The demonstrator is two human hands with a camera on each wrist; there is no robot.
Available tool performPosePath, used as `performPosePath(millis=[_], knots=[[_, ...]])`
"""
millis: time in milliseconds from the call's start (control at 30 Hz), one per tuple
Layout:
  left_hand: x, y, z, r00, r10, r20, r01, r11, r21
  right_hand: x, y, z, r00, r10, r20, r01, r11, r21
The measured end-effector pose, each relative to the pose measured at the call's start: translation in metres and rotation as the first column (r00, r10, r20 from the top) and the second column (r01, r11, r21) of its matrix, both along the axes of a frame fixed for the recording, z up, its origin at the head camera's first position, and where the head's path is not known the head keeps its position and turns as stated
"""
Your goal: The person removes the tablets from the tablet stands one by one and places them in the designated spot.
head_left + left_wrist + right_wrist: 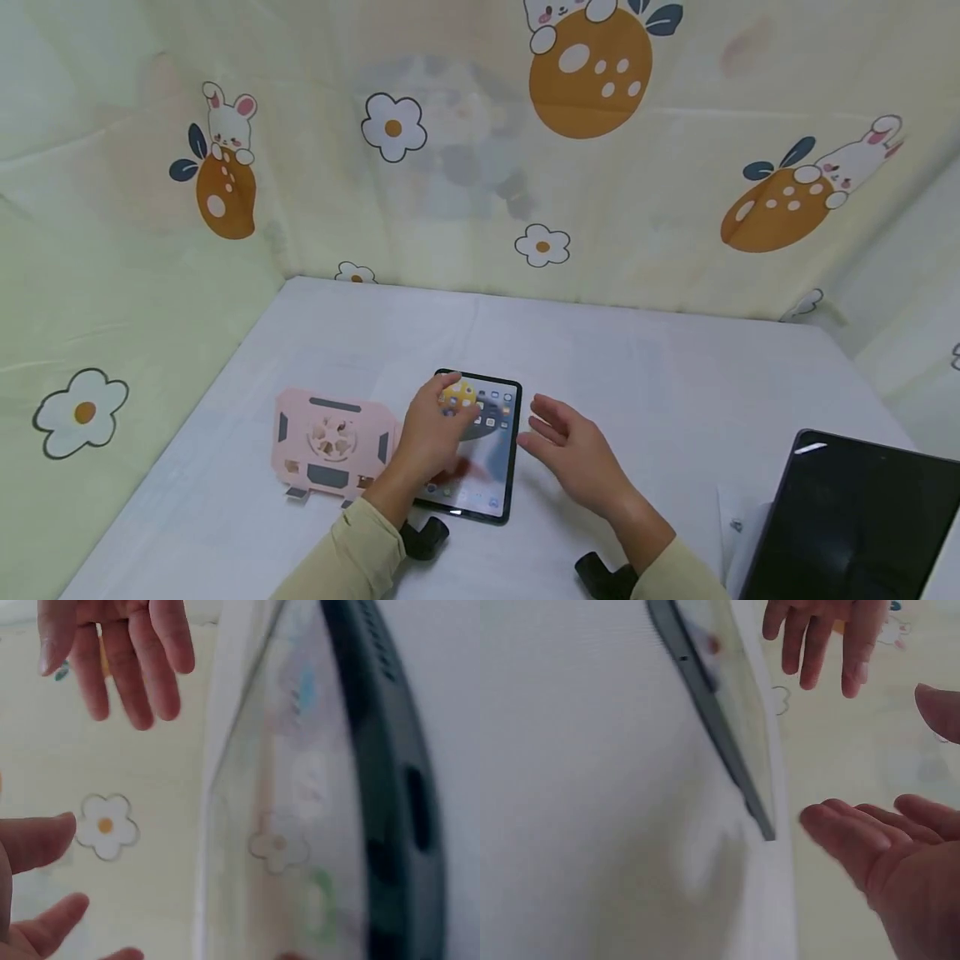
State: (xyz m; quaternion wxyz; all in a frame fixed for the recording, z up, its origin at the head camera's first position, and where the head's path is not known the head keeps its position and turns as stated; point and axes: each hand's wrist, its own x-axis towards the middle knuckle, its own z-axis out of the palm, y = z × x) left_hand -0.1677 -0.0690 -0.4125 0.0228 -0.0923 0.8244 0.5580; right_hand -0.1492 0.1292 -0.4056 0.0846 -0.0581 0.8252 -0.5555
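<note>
A dark-framed tablet [487,467] lies flat with its lit screen up, showing rows of app icons. Above its left part hovers my left hand [437,432], fingers spread and gripping nothing. My right hand [581,462] is held in the air just beyond the tablet's right edge, its fingers loosely bent and apart from the screen. In the left wrist view the tablet's side edge [405,795] shows ports, close to the camera. A pink stand [360,433] with grey pads and a round cut-out pattern lies left of the tablet, partly behind the left forearm.
A larger tablet with a black screen [855,517] leans at the right front, a white object [748,542] beside it. White cloth [637,375] covers the table. Patterned curtains [465,167] enclose the back and sides. Black wrist mounts [426,537] hang under both wrists.
</note>
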Motion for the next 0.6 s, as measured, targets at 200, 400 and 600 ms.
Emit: performPosePath(millis=[200,400,600], knots=[[0.010,0.007,0.017,0.990,-0.110,-0.085,0.113,0.993,0.038,0.015,0.016,0.022,0.995,-0.009,-0.096,0.011,1.000,0.021],[0.020,0.019,0.033,0.951,-0.228,-0.210,0.253,0.962,0.101,0.041,0.040,0.047,0.966,-0.057,-0.251,0.067,0.997,0.032],[0.026,0.035,0.047,0.895,-0.337,-0.291,0.388,0.912,0.137,0.066,0.087,0.064,0.911,-0.123,-0.394,0.168,0.982,0.081]])
